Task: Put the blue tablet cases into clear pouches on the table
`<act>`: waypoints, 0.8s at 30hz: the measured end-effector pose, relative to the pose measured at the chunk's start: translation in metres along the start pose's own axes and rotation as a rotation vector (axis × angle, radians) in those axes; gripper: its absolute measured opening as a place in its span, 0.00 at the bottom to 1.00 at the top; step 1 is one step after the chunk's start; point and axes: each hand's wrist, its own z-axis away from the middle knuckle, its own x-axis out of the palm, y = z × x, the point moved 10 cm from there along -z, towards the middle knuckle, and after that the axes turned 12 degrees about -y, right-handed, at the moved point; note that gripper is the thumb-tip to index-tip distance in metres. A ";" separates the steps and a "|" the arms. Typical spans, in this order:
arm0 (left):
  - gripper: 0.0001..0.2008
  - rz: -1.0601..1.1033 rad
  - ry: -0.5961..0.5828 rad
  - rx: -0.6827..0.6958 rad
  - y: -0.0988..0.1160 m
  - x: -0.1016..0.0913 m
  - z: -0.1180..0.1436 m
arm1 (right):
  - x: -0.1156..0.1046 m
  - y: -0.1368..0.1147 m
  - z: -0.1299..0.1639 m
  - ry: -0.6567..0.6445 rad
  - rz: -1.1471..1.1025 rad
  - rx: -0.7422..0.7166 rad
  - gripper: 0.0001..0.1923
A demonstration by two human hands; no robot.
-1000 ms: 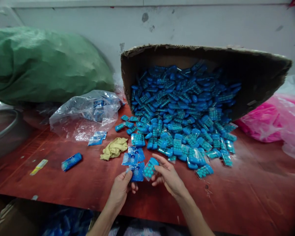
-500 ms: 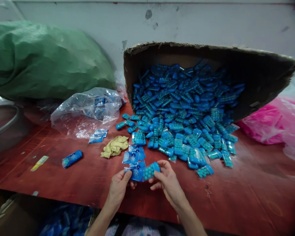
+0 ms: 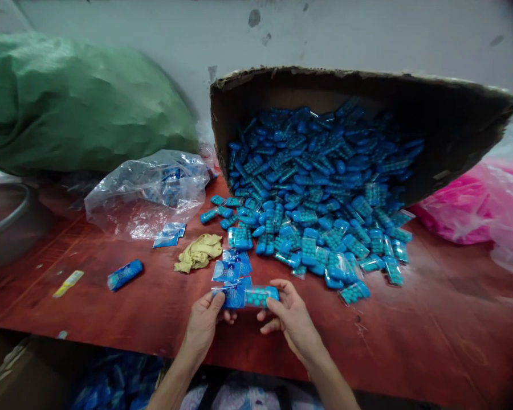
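"Above the table [image 3: 414, 336], between the hands, where is the bead pack [image 3: 256, 296] held?"

"By its blue cap [image 3: 273, 293], it is pinched between thumb and fingers of the right hand [image 3: 294, 322]. Its clear end is met by the right edge of a blue sleeve [image 3: 235, 295], whose left end is pinched by the left hand's [image 3: 202, 320] fingers. Whether any insertion is made cannot be told."

"And what is counted?"

"One pack and one sleeve are held; one blue packet [image 3: 125, 275], one yellowish cloth [image 3: 199, 253] and one cardboard box [image 3: 457, 128] are seen. The heaped packs [image 3: 312, 191] cannot be counted."
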 end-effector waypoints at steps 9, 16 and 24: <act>0.16 0.026 -0.009 0.015 0.000 -0.001 -0.003 | -0.004 0.002 0.005 0.032 0.210 -0.055 0.18; 0.14 -0.100 -0.037 0.042 0.006 -0.008 -0.005 | -0.002 0.003 0.006 0.017 0.222 -0.054 0.17; 0.12 0.042 -0.079 -0.023 0.002 -0.002 -0.007 | 0.000 0.003 0.010 -0.051 0.230 -0.185 0.14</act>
